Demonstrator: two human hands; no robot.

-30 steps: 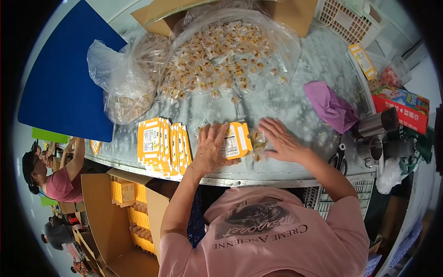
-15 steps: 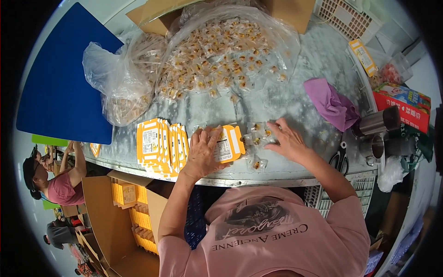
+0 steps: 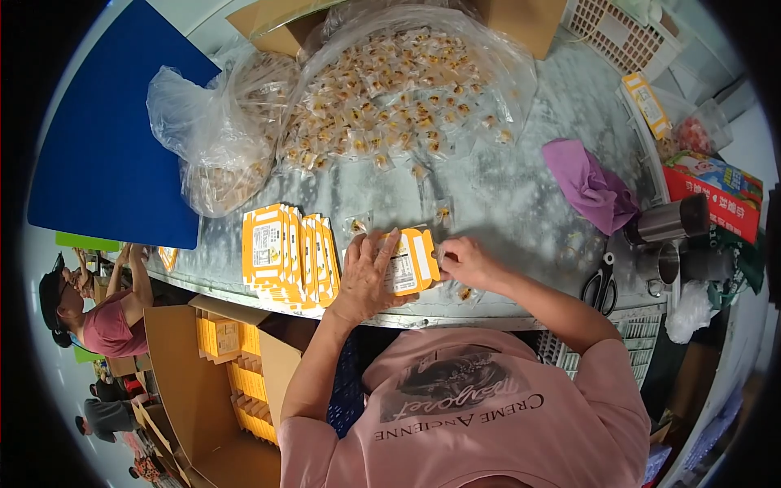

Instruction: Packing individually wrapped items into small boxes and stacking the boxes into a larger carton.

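Note:
My left hand (image 3: 365, 275) lies flat on a yellow flat box (image 3: 411, 262) near the front edge of the grey table (image 3: 521, 195), pressing it down. My right hand (image 3: 462, 260) is closed at the box's right end, pinching a small clear-wrapped sweet at the box's opening. A few loose wrapped sweets (image 3: 443, 214) lie just beyond and beside the box. To the left stands a row of filled yellow boxes (image 3: 289, 254).
A big clear bag of wrapped sweets (image 3: 390, 89) and a second bag (image 3: 220, 154) lie at the back. A purple cloth (image 3: 587, 185), scissors (image 3: 600, 286) and steel cups (image 3: 671, 221) sit right. An open carton with yellow boxes (image 3: 224, 366) stands below left, near another person (image 3: 89, 313).
My right hand drew back from the loose sweets toward the yellow box and closed on one. My left hand shifted slightly left, staying on the box.

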